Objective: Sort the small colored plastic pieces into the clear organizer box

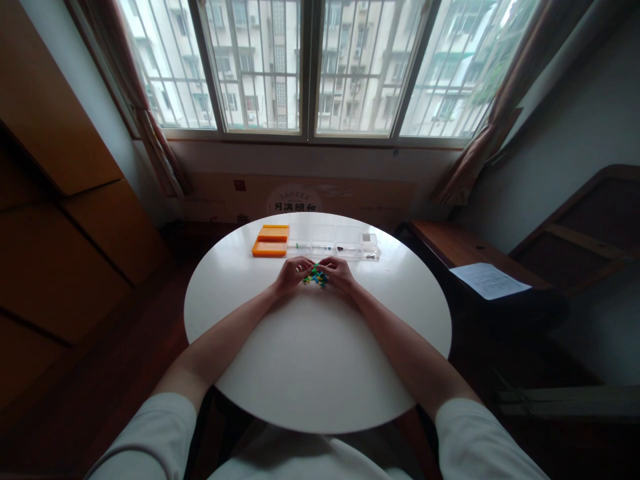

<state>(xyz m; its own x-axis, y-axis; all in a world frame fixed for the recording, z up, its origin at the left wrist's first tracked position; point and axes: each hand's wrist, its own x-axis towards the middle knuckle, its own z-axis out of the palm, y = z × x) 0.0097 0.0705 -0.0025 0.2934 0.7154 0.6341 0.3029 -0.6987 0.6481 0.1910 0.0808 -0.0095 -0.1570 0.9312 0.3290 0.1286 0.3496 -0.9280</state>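
A small heap of tiny coloured beads, green, blue and yellow, lies on the round white table. My left hand rests at the heap's left side with its fingers curled in toward the beads. My right hand mirrors it on the right, fingers also curled and touching the heap. Whether either hand pinches a bead is too small to make out. Just beyond the hands stands a row of clear plastic compartment boxes, with an orange box and its orange lid at the left end.
A dark wooden side table with a sheet of paper stands to the right. Wooden cabinets line the left wall. A barred window with curtains and a printed cardboard box lie behind the table.
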